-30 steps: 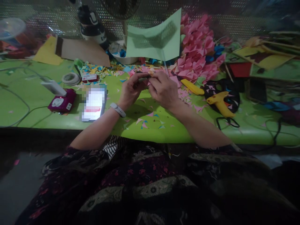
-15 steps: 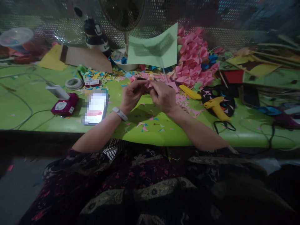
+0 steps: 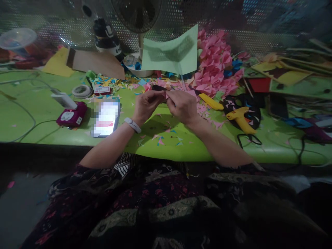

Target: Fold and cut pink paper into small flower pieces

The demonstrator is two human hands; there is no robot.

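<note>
Close together over the green table (image 3: 145,150), my two hands meet at a small piece of pink paper (image 3: 166,94). The fingertips of my left hand (image 3: 146,106) are pinched on its left side. My right hand (image 3: 183,106), back upward and fingers curled, grips it from the right and hides most of it. A dark object (image 3: 158,88) lies just beyond my fingertips; its kind is unclear. Pink, blue and white paper scraps (image 3: 160,141) are scattered below my hands. Behind my right hand rises a heap of folded pink paper pieces (image 3: 216,64).
A lit phone (image 3: 105,119), a purple power adapter (image 3: 72,116) and a tape roll (image 3: 82,91) lie at left. On the right are a yellow glue gun (image 3: 240,117) and a yellow-handled tool (image 3: 211,101). A green paper sheet (image 3: 169,55) stands behind, near a fan (image 3: 137,14).
My right hand has shifted slightly to the right, its fingers a little more curled. My left hand stays nearly in place. The pink paper remains between them.
</note>
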